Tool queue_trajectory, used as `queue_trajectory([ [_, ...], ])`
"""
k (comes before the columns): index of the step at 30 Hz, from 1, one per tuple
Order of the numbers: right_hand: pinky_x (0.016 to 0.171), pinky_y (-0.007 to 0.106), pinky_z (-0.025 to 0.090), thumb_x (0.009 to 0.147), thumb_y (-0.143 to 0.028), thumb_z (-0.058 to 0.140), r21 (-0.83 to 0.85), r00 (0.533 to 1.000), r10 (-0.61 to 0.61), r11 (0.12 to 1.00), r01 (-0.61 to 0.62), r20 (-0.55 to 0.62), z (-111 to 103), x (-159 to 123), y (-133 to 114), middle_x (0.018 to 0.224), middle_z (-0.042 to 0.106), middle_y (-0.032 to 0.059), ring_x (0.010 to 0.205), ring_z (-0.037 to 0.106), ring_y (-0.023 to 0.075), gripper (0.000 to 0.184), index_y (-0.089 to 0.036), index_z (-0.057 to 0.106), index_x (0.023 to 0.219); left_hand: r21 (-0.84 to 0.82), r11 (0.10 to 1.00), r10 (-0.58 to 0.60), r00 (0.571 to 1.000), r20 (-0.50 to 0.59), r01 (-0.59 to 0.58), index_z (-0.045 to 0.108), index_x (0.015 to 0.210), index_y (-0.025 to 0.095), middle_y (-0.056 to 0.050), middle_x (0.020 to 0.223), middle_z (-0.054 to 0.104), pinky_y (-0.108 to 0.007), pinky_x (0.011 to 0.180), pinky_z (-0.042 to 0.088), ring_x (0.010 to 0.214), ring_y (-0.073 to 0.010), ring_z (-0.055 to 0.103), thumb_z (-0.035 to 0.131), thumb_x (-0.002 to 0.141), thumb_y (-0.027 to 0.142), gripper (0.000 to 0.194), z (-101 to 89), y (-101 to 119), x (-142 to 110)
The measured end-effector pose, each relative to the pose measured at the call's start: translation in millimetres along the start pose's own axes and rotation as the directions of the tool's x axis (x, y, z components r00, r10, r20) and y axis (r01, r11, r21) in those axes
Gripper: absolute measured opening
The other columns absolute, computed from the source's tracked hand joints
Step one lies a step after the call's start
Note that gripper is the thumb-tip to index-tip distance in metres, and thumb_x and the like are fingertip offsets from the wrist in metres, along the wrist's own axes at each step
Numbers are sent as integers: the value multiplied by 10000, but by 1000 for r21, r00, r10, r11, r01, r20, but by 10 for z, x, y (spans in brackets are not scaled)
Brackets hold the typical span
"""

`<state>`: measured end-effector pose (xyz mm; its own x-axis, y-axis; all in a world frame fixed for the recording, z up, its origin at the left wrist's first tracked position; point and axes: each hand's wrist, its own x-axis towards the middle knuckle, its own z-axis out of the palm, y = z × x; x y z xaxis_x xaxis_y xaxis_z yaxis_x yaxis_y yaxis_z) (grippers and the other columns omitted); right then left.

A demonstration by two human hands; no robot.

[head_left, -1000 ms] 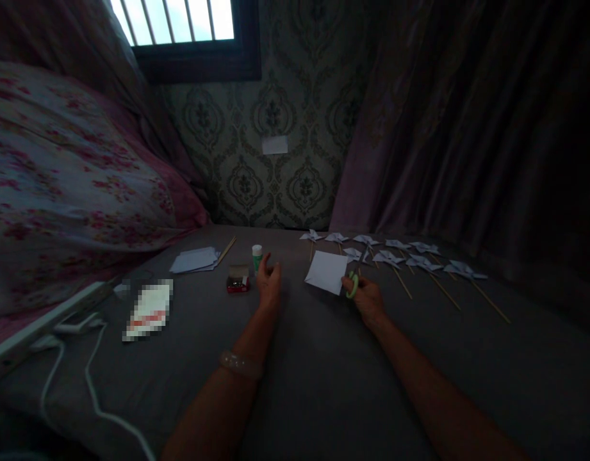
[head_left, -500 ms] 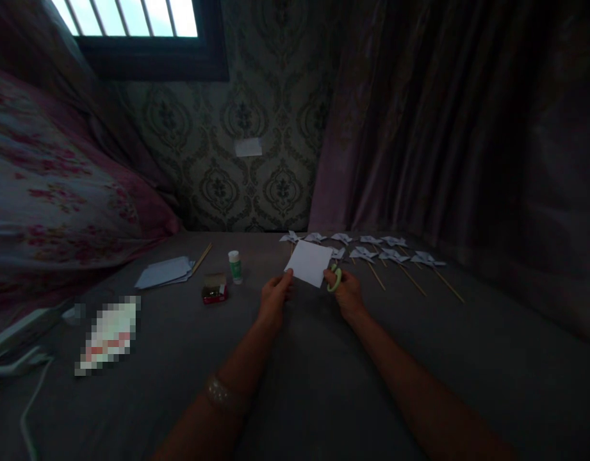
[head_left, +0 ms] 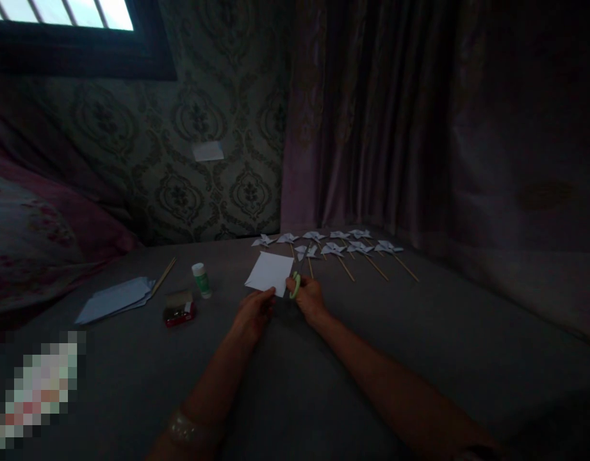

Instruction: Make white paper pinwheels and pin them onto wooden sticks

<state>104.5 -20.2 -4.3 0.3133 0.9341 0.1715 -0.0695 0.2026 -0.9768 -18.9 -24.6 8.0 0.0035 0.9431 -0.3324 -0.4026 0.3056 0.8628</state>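
A white square of paper [head_left: 270, 272] is held just above the dark bedsheet [head_left: 295, 384]. My left hand [head_left: 250, 314] pinches its near corner. My right hand [head_left: 308, 298] is closed round green-handled scissors [head_left: 295, 285], right beside the paper's right edge. The blades are hard to make out in the dim light. A clear bangle sits on my left wrist.
Several paper pinwheels on wooden sticks [head_left: 343, 246] lie in rows beyond my hands. To the left are a glue bottle [head_left: 201, 280], a small red box [head_left: 179, 309], a stack of paper sheets [head_left: 114, 298] and a stick [head_left: 163, 276]. A floral pillow [head_left: 25, 250] and a curtain [head_left: 419, 141] border the bed.
My left hand moved right from near the glue bottle and took the paper's near corner. The camera swung right, so everything shifted left in view.
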Motion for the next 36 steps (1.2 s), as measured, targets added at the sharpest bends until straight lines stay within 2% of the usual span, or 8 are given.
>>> queue_trajectory([
  [2,517,249,357,583,-522,645,82,995,68,995,-61,-76,-68,108,-57,541,563,-14,526,476,119,344,-186,575,565,38,998,47,998,-30,-46,533,543,157,20,513,550,-180,429,371,468,-75,508,773,597,146,246,-9,10,6],
  [4,493,252,327,616,-571,613,116,956,129,988,-101,-264,-188,225,-140,491,522,-22,498,456,119,385,-199,559,536,50,997,67,995,-68,-64,534,551,152,25,510,547,-172,423,376,466,-71,514,758,619,129,235,-14,29,10],
  [6,492,253,323,645,-596,590,117,927,109,991,-71,-360,-305,293,-204,476,499,-30,487,443,118,407,-206,549,535,31,998,60,993,-101,-57,540,570,147,32,512,544,-164,413,372,460,-65,516,740,642,106,216,-18,57,16],
  [8,495,254,313,635,-609,601,30,948,86,996,-81,-306,-357,286,-222,472,484,-33,486,428,112,429,-202,545,512,2,999,47,992,-114,-47,549,596,143,34,521,548,-161,409,374,453,-62,514,725,664,95,195,-26,84,24],
  [11,501,254,300,600,-607,643,-151,994,90,984,-98,-57,-288,182,-190,464,474,-31,489,416,105,450,-179,558,490,-40,997,60,992,-107,-65,549,612,142,38,523,544,-159,412,377,446,-58,508,712,685,98,185,-50,111,39],
  [16,526,243,314,570,-570,694,-194,988,93,979,-68,125,-155,56,-232,499,499,-33,516,428,95,428,-153,603,543,-101,989,107,994,-31,-110,552,598,141,37,530,544,-161,428,373,459,-59,508,736,653,122,192,-78,99,55],
  [28,563,254,370,494,-508,752,-30,980,142,990,-139,142,-163,-96,-108,576,561,-15,571,482,120,399,-157,617,627,-83,989,123,992,36,-120,575,537,141,27,518,539,-205,486,338,500,-78,490,825,478,234,273,9,13,-83],
  [36,528,259,384,498,-497,737,-53,984,118,992,-112,131,-193,-158,-83,582,575,-7,543,489,125,396,-151,608,643,18,989,145,987,74,-146,616,581,141,8,554,556,-228,505,328,513,-88,487,811,512,296,259,19,-106,-79],
])
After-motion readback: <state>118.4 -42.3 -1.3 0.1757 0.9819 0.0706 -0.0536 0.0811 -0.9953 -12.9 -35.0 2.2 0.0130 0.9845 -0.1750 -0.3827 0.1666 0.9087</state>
